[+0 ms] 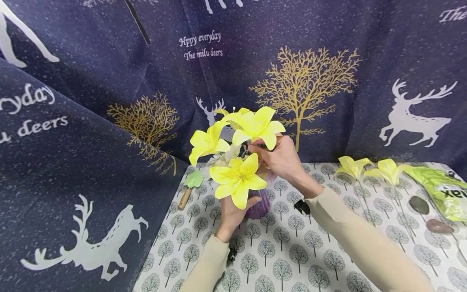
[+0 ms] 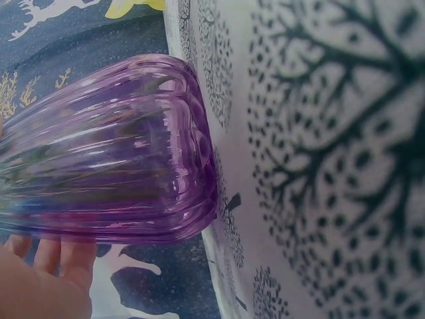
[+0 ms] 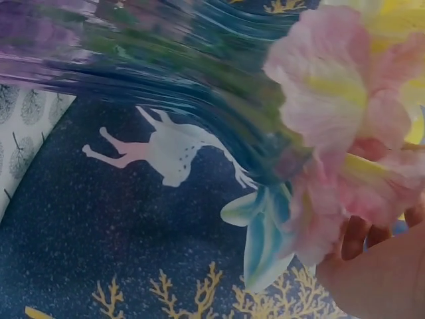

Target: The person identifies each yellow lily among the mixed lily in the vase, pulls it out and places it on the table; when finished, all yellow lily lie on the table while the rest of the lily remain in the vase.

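Note:
A ribbed purple glass vase (image 2: 133,153) stands on the table, stems showing through its wall. My left hand (image 1: 232,215) grips its side, thumb across the front and fingertips (image 2: 76,259) against the glass. Yellow lilies (image 1: 240,180) fan out above the rim and hide much of it. At the upper right of the bunch my right hand (image 1: 281,156) has curled fingers pinching just under a yellow lily (image 1: 255,125); the stem itself is mostly hidden. Pink ruffled blooms (image 3: 325,86) and a pale blue flower (image 3: 265,232) sit by the vase's mouth in the right wrist view.
Two more yellow lilies (image 1: 388,170) lie at the right of the tree-print tablecloth (image 1: 281,235). Near them are a green bag (image 1: 441,190), a dark stone (image 1: 418,205) and a reddish stone (image 1: 439,226). A small green trowel with a wooden handle (image 1: 185,198) lies at the left.

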Motion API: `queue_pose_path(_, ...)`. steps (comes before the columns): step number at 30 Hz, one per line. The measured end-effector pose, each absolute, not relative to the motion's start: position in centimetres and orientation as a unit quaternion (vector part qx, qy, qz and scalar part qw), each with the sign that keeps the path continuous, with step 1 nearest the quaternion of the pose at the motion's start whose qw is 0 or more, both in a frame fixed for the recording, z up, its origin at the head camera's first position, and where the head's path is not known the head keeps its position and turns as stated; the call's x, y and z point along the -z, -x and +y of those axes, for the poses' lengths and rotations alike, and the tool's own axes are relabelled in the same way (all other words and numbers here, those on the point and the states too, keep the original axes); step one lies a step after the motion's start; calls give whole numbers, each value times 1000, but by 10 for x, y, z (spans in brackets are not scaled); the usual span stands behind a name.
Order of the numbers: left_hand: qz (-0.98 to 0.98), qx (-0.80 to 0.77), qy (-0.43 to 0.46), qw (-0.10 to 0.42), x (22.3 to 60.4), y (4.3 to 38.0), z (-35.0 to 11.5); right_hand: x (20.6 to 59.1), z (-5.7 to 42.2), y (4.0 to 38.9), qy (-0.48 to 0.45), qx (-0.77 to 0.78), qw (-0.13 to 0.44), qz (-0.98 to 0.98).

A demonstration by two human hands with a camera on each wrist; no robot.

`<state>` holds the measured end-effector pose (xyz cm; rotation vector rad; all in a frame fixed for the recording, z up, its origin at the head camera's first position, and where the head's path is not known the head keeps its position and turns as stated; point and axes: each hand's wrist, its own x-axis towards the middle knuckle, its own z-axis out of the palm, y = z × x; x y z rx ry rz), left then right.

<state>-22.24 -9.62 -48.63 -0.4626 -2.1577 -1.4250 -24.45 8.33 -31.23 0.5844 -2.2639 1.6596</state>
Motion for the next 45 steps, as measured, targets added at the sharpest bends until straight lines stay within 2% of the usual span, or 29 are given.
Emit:
queue_pose_path(6, -783, 539, 186, 249, 486, 223, -97, 306, 93, 239, -196, -582, 133, -778)
queue_pose_path(23, -783, 536, 184, 256, 488, 222, -97, 290, 105, 235, -219, -626, 220, -716)
queue_pose_path(30, -778, 543, 180, 258, 487, 221, -96, 285, 110, 235, -242, -641, 226, -693)
queue_pose_path(40, -772, 554, 185, 253, 488, 220, -97, 274, 117, 232, -206, -684, 245, -656)
queue_pose_path(45, -782, 546, 165, 252, 488, 216, -96, 268, 121, 230, -229, -713, 255, -611)
